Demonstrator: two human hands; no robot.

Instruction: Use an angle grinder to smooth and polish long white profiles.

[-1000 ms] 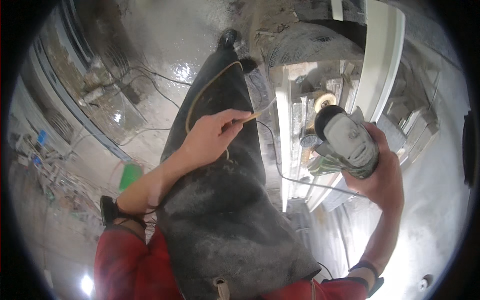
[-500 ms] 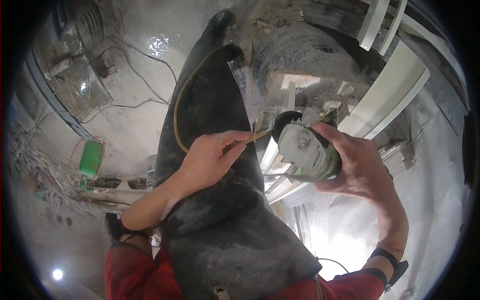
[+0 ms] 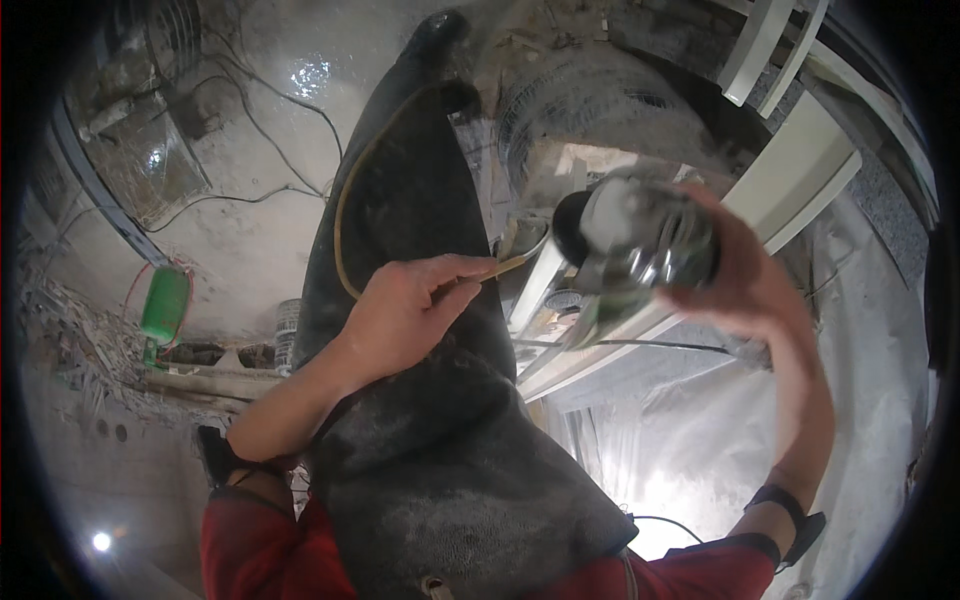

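Note:
My left hand is closed over the dark apron, pinching a thin tan tube. The tube's end points right, and a matching tan line curves up the apron from behind this hand. My right hand is wrapped round the far side of a clear glass piece with a frosted grey face and greenish tints. Motion blurs the glass, so its exact shape cannot be told. Beside its left edge is a dark round disc; whether they touch I cannot make out.
My lap is covered by a dark dusty apron. Pale rails slant along the right. On the left lie black cables and a green bottle-like object. Plastic sheeting hangs at right; a dusty round form stands behind.
My right hand has moved the glass piece slightly right and up and turned it, uncovering more of the dark disc. My left hand keeps its pinch, shifted a little left.

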